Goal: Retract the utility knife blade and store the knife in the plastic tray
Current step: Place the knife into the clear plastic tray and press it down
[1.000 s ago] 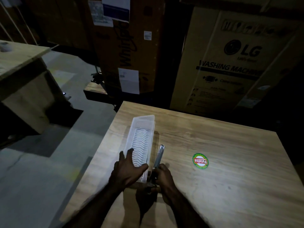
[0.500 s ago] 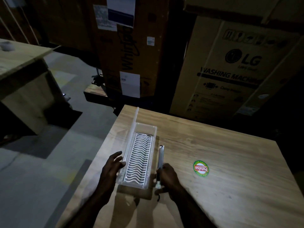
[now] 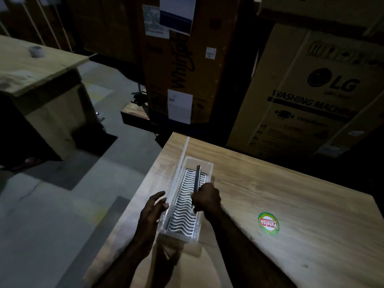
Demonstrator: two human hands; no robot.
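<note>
A clear plastic tray (image 3: 205, 163) with a white wavy insert lies lengthwise near the left edge of the wooden table (image 3: 291, 204). My right hand (image 3: 206, 199) is shut on the slim metallic utility knife (image 3: 197, 176), holding it over the tray's inside with its far end pointing away from me. I cannot see any blade sticking out in this dim light. My left hand (image 3: 152, 212) rests against the tray's left wall, with its lid (image 3: 182, 156) standing open along that side, fingers partly spread.
A round red and green sticker (image 3: 268, 222) is on the table to the right of the tray. Tall cardboard appliance boxes (image 3: 311, 90) stand right behind the table. A second wooden table (image 3: 37, 65) with a small roll stands at far left across bare concrete floor.
My right hand lifted the knife from the table beside the tray and carried it left, over the tray. My left hand moved off the tray top to its left side as the lid swung open.
</note>
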